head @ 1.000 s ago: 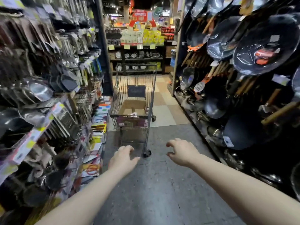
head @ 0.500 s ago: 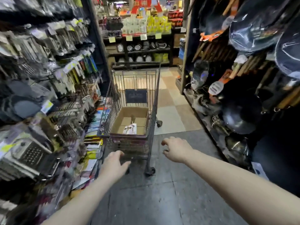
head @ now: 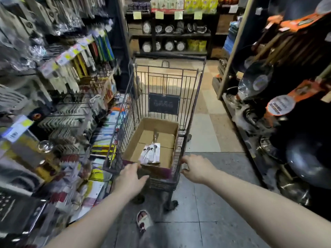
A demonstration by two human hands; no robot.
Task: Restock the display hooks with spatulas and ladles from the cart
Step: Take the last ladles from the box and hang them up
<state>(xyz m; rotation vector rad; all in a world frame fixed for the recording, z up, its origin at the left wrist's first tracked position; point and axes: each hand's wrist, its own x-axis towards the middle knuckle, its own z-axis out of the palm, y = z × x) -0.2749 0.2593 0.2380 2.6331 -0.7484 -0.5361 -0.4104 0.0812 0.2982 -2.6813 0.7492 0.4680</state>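
A moment ago the cart (head: pixel 179 81) was well down the aisle and both my hands were out in the air with nothing near them. Now I have walked up to it. It sits right in front of me, and my hands are at its near end. My left hand (head: pixel 130 178) is spread, fingers straight and thumb out, lying over the near rim; it holds nothing. My right hand (head: pixel 196 170) is at the near right corner with its fingers curled in, but I cannot tell if they have closed on the rim or are only just beside it. Inside the cart is a brown box (head: pixel 152 123). In the box lie the packs (head: pixel 150 154) on white cards, close to my left hand, with one more tool (head: pixel 155 136) behind them. They are too blurry to say which are ladles and which are spatulas. The hooks (head: pixel 71 111) are on my left, just beside the cart, full of hanging things. Pans (head: pixel 258 83) hang on my right. So the walk is done, I think, and nothing has gone on a hook yet. Next I would reach into the box and pick up a pack — the box looks nearly bare, so there may be little left to hang.
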